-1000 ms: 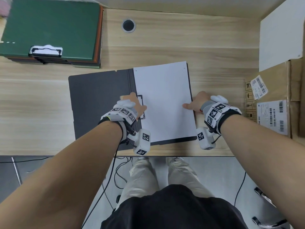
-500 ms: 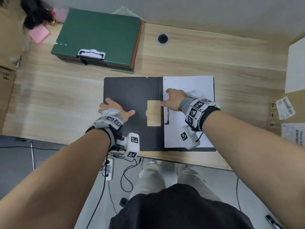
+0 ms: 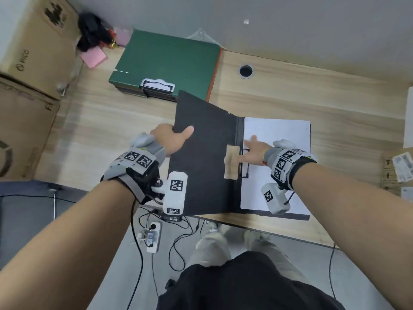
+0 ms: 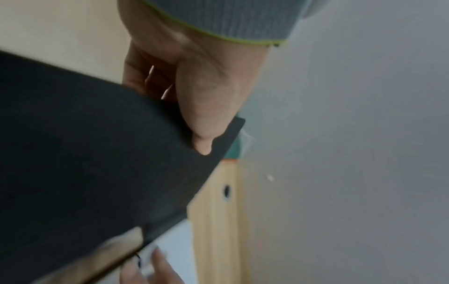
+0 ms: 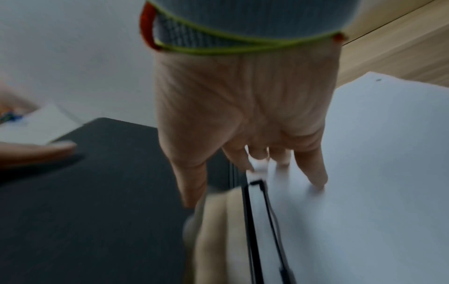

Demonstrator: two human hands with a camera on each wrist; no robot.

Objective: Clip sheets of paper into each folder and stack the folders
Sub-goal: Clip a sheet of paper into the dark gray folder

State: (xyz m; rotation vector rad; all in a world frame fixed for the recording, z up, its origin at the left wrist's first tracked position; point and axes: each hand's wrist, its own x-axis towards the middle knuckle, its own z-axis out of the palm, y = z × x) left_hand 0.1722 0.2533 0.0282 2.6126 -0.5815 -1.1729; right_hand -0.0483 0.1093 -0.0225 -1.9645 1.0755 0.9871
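A black folder lies open near the desk's front edge. My left hand [image 3: 176, 133] grips the left edge of its cover [image 3: 201, 166], thumb on the inner face and fingers behind, and the cover is raised off the desk. The left wrist view shows my left hand [image 4: 194, 107] gripping the dark cover [image 4: 85, 153] the same way. A white sheet of paper [image 3: 279, 133] lies on the folder's right half. A black wire clip [image 3: 244, 163] with a tan plate [image 3: 232, 163] sits by the spine. My right hand [image 3: 252, 146] presses straight fingers [image 5: 313, 173] on the paper [image 5: 376, 173] beside the clip [image 5: 257, 211].
A stack of closed folders, green one on top [image 3: 165, 59], lies at the back left. Cardboard boxes [image 3: 29, 52] stand to the left and another [image 3: 400, 168] at the right edge. A cable hole [image 3: 245, 70] is behind the folder. Pink notes [image 3: 92, 55] lie near the boxes.
My left hand went from the clip to lying flat on the left cover, then took its edge and lifted it. My right hand moved to the clip and stays on the paper.
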